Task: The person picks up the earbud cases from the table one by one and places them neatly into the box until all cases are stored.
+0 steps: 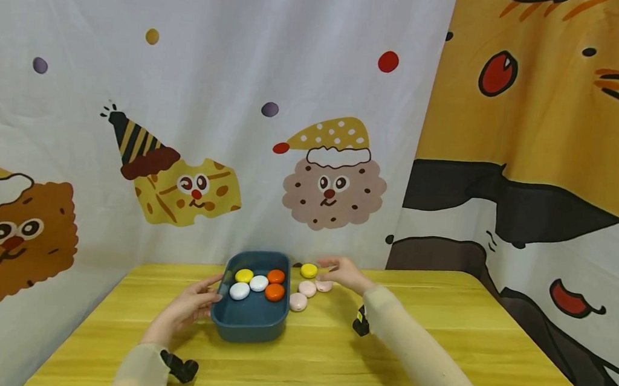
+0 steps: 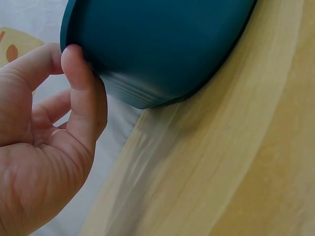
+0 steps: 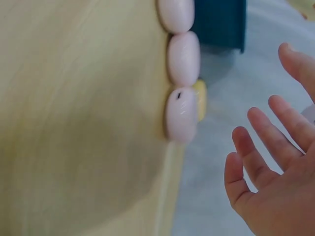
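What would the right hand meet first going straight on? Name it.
Most likely the loose yellow piece, just ahead of the right hand in the head view; depth is unclear, so the hand might pass over it.

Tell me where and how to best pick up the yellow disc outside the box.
I'd pinch the yellow disc by its left and right edges, coming down from above on the right, where the right hand is. It lies low and flat, with a rounded rim; the box stands to its left and pink discs sit on its near side.
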A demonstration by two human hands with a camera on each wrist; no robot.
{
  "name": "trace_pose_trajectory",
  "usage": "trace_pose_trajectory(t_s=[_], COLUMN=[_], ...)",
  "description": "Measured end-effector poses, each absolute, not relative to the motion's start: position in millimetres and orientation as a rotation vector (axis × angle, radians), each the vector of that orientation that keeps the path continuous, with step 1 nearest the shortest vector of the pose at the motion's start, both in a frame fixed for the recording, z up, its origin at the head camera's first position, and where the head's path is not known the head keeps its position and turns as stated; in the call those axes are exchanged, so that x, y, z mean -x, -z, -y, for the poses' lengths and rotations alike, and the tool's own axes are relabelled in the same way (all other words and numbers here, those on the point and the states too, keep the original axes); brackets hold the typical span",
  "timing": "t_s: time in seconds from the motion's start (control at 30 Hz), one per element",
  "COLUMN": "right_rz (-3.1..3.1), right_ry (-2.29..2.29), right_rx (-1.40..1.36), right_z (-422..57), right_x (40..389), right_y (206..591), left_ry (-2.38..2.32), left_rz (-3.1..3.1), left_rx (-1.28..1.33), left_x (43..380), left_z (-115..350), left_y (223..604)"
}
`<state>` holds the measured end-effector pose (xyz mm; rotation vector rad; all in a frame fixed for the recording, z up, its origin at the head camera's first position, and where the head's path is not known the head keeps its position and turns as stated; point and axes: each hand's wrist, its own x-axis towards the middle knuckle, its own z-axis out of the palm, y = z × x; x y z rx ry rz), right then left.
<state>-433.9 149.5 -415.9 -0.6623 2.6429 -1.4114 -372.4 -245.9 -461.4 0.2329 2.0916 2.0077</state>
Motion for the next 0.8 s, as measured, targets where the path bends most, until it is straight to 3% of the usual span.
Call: trace_pose_trajectory(t_s=[0.8], right_rz=[-2.695], right_ry=[1.355], right_rx=[0.456], right_z=[-149], right_x=[451], right_y=[450], left_ry=[-2.049], left_rz=[-2.050], left_rx=[-0.220], left_x=[371], left_z=[245], left_y=[462])
